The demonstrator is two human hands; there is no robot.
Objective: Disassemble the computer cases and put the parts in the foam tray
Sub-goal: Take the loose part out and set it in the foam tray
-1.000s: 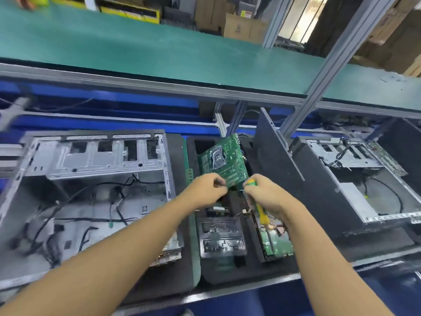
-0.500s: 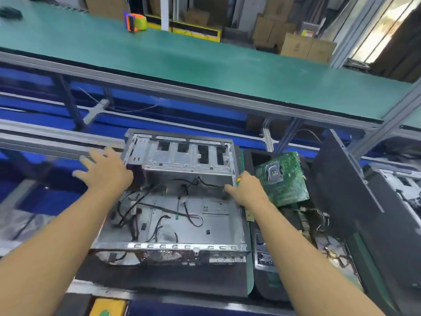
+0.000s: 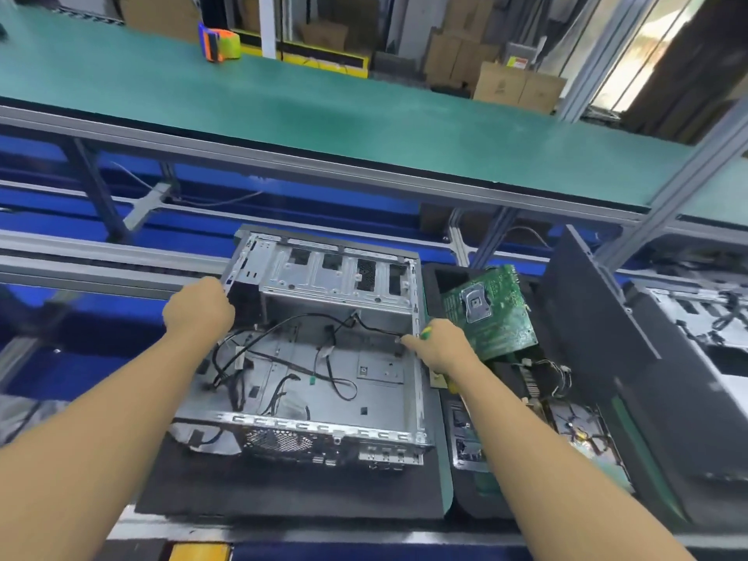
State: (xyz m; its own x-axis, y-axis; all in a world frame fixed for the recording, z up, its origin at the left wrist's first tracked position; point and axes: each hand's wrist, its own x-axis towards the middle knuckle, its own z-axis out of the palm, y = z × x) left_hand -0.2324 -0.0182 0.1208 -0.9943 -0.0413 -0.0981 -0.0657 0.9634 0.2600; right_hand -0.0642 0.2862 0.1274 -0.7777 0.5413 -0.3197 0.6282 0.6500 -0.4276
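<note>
We had an open computer case [image 3: 324,358] right in front of us. It lay on a black mat [image 3: 283,491] with its open side up. Our left hand [image 3: 198,309] gripped the far left corner of the case, with the fingers curled over the metal edge. Our right hand [image 3: 441,346] was at the right wall of the case. It was closed round a screwdriver [image 3: 426,333] with a yellow and green handle. One finger reached out and touched the wall.

Loose black wires [image 3: 299,317] lay inside the case.

The foam tray [image 3: 473,506] sat just beside the case, on its right. A green board [image 3: 489,313] stood tilted at the far end of the tray, with its silver square facing us. More parts lay nearer to us in the tray. They were blurry and partly hidden by our right arm, so we could not tell what they were.

A black panel [image 3: 587,325] leaned to the right of the tray. Past it, at the right edge, was a second case [image 3: 700,313] with wires in it.

Above it all ran a long green shelf [image 3: 324,107]. An orange and green tape tool [image 3: 220,41] sat on it, well away from us. Brown boxes [image 3: 518,87] stood behind the shelf.
</note>
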